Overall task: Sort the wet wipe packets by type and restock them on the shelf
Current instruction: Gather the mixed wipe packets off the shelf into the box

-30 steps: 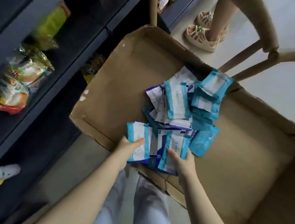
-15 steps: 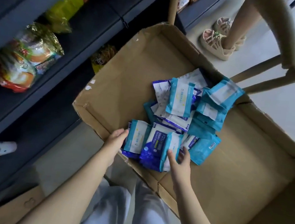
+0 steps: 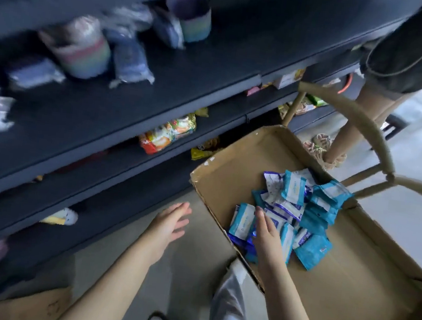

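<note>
Against the near left edge of the cardboard box (image 3: pixel 229 177), the wet wipe packets (image 3: pixel 290 213) lie in one overlapping heap: teal, white-and-purple and dark blue types mixed. The right hand (image 3: pixel 268 238) rests on the nearest packets, fingers (image 3: pixel 260 215) straight and flat, with no grip visible. The left hand (image 3: pixel 168 223) hovers outside the box over the floor, fingers spread and holding nothing. The shelf (image 3: pixel 131 114) stands to the left.

Risk: a flat-handed scoop is likely to gather mixed types, since the packets overlap. The smooth wrappers may also slide apart during transfer to the shelf.
</note>
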Available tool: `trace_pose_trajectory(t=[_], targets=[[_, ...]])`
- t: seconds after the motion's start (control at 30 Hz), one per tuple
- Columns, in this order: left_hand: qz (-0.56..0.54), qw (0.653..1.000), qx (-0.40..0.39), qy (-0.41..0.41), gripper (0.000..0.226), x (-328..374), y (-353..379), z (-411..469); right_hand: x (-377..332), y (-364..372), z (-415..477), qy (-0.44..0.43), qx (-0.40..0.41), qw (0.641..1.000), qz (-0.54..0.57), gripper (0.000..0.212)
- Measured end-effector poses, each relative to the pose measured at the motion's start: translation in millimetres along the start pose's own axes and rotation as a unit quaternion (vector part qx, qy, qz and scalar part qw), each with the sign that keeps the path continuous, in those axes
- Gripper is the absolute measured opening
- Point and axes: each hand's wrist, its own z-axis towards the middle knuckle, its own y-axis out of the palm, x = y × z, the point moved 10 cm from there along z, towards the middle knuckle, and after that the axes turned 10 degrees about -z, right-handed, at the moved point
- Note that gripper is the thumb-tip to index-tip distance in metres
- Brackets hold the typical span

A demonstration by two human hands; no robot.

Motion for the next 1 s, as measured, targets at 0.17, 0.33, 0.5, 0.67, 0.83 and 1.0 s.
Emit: trace_pose_trajectory(t=[0.17,0.33,0.5,0.67,0.83,1.0], targets=[[-0.076,0.990,-0.002,0.122,0.035,101,-92,-112,-114,83,-98,-0.101,-0.076,0.992,0.010,0.036],[-0.118,0.959,0.003,0.259,0.032,212,-165,-195,-243,153,-179,-0.224,-0.137,0.965,0.011,0.043],[-0.134,0.919,0.036,0.368,0.030,303,-219,-248,-350,211,-226,-0.314,-0.181,0.932,0.020,0.042],[-0.095,0.896,0.087,0.424,0.040,369,-265,-259,-426,260,-226,-0.357,-0.190,0.915,0.001,0.042],[-0.108,0.888,0.146,0.423,0.051,422,-310,-231,-486,319,-189,-0.362,-0.216,0.906,-0.022,0.031],[-0.088,0.882,0.210,0.413,0.049,463,-340,-183,-529,379,-134,-0.367,-0.216,0.902,-0.074,0.036]])
